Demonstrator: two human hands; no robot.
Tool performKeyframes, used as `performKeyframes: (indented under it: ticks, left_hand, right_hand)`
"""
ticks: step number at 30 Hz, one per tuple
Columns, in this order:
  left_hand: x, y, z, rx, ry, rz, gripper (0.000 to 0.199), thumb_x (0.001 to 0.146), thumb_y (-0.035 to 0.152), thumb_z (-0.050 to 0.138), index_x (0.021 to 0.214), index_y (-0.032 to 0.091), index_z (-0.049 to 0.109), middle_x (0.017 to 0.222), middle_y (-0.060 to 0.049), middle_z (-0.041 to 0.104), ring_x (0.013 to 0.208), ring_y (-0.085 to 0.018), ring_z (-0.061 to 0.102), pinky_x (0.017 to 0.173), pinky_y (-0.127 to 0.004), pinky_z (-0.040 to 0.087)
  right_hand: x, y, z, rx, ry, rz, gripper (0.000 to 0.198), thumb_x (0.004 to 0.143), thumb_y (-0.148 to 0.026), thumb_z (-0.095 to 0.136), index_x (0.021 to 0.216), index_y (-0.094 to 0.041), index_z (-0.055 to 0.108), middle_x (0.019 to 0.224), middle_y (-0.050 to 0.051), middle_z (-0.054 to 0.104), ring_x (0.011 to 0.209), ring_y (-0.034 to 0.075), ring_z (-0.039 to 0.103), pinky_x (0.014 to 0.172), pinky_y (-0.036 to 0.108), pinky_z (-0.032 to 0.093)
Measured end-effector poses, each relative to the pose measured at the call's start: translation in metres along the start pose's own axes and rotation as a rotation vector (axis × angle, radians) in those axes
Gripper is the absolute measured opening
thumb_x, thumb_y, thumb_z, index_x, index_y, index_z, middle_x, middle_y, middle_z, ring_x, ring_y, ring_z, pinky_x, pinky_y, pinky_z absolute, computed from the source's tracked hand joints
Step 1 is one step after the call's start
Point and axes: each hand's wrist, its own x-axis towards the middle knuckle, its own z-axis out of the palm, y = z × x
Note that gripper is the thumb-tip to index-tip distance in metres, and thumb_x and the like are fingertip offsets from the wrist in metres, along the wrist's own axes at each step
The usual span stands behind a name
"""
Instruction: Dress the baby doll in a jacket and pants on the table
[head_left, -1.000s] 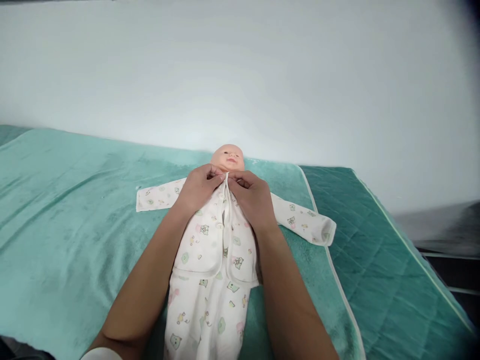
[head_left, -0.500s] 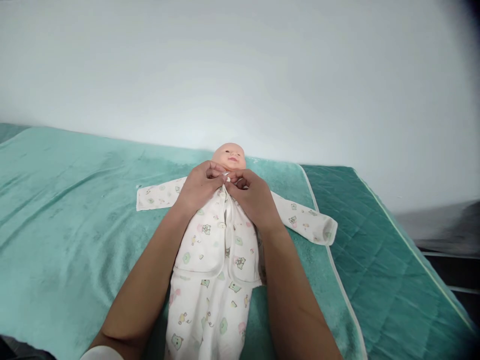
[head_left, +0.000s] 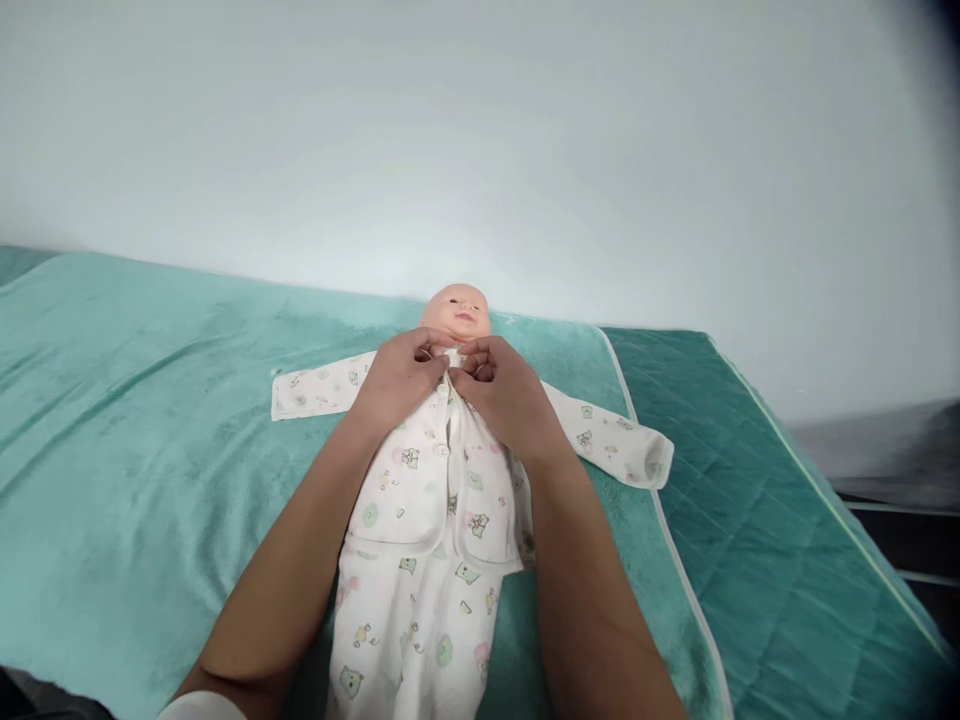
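Note:
A baby doll (head_left: 459, 307) lies on its back, dressed in a white printed baby jacket (head_left: 405, 485) and matching trousers (head_left: 420, 630). At the collar below its chin, my left hand (head_left: 401, 375) pinches one front edge of the jacket. My right hand (head_left: 501, 390) grips the opposite edge, its fingertips close to the left ones. Buttons show down the front below my hands, where the two edges hang slightly apart. Fingers cover the top fastening. Both sleeves lie spread out to the sides.
A light green blanket (head_left: 150, 400) with a pale border lies under the doll. Beneath it, a darker quilted green cover (head_left: 750, 500) shows at the right. A plain white wall (head_left: 480, 140) rises right behind the doll's head.
My fingertips have shifted slightly at the collar, drawing down a little toward me. Doll, sleeves and blanket stay nearly in place.

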Motion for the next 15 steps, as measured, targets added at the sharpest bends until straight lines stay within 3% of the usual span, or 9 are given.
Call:
performKeyframes:
  ticks: [4, 10, 15]
  left_hand:
    - [-0.0030, 0.0029, 0.0003, 0.221, 0.057, 0.076, 0.022, 0.087, 0.017, 0.056, 0.093, 0.023, 0.077, 0.101, -0.004, 0.067, 0.092, -0.018, 0.062, 0.092, -0.034, 0.048]
    - [-0.0055, 0.0031, -0.0011, 0.272, 0.038, 0.101, 0.022, 0.089, 0.017, 0.055, 0.086, 0.021, 0.076, 0.095, -0.003, 0.064, 0.093, -0.018, 0.062, 0.093, -0.035, 0.048]
    - [-0.0057, -0.0022, -0.0020, 0.240, 0.037, 0.170, 0.028, 0.090, 0.015, 0.056, 0.106, 0.024, 0.077, 0.100, -0.004, 0.062, 0.089, -0.015, 0.062, 0.092, -0.032, 0.049]
  right_hand:
    - [-0.0029, -0.0049, -0.0023, -0.093, 0.024, -0.021, 0.016, 0.082, -0.032, 0.060, 0.096, -0.023, 0.060, 0.078, -0.003, 0.060, 0.069, 0.015, 0.053, 0.065, 0.030, 0.039]
    - [-0.0042, -0.0044, -0.0038, -0.197, 0.081, -0.134, 0.009, 0.086, -0.027, 0.057, 0.081, -0.023, 0.063, 0.077, -0.002, 0.059, 0.069, 0.014, 0.051, 0.065, 0.029, 0.038]
    - [-0.0054, -0.0026, -0.0057, -0.230, 0.103, -0.242, 0.019, 0.089, -0.021, 0.054, 0.076, -0.022, 0.068, 0.080, 0.001, 0.060, 0.070, 0.014, 0.053, 0.067, 0.029, 0.039]
